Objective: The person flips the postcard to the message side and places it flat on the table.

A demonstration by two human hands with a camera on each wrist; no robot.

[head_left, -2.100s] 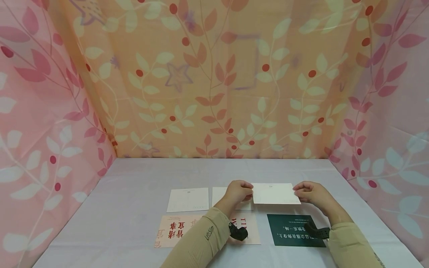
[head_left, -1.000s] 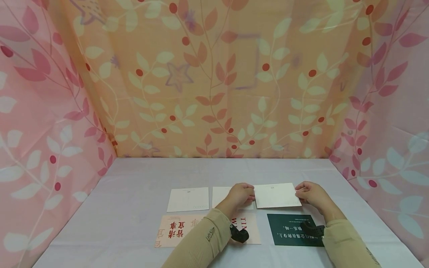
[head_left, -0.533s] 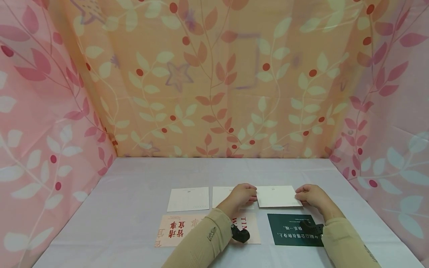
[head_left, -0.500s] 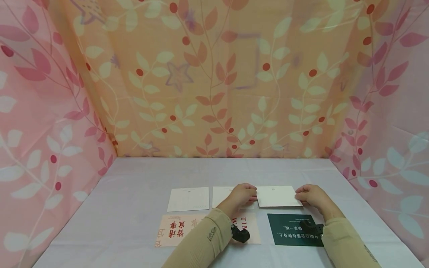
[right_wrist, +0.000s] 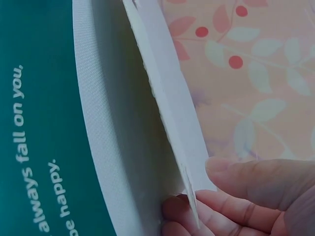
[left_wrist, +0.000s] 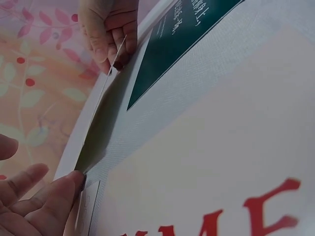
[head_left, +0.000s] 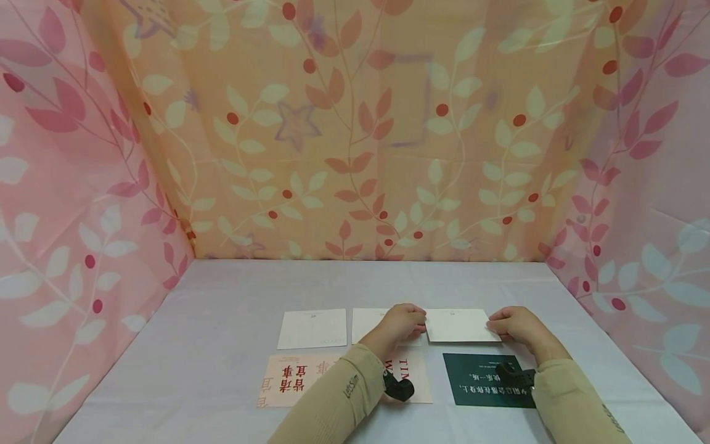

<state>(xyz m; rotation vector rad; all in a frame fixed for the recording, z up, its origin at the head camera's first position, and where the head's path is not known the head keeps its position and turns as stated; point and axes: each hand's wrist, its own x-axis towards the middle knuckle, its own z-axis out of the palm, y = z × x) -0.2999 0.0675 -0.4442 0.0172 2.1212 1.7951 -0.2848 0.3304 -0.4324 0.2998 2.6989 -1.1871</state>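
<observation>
A white card is held by both hands, slightly raised off the table with a shadow beneath it. My left hand pinches its left edge. At the opposite edge my right hand grips it, the thumb on one side and curled fingers on the other. Partly behind my left hand lies a second white card. A third white card lies further left. Nearer me is a dark green card with white writing, partly covered by the right wrist strap.
Peach cards with red lettering, one on the left and one on the right, lie partly under the left sleeve. A white cloth covers the table. Patterned curtains stand behind and at both sides.
The white card has come down and nearer me, and slightly right, between both hands. It was briefly tilted and now sits straight. The other cards stay put.
</observation>
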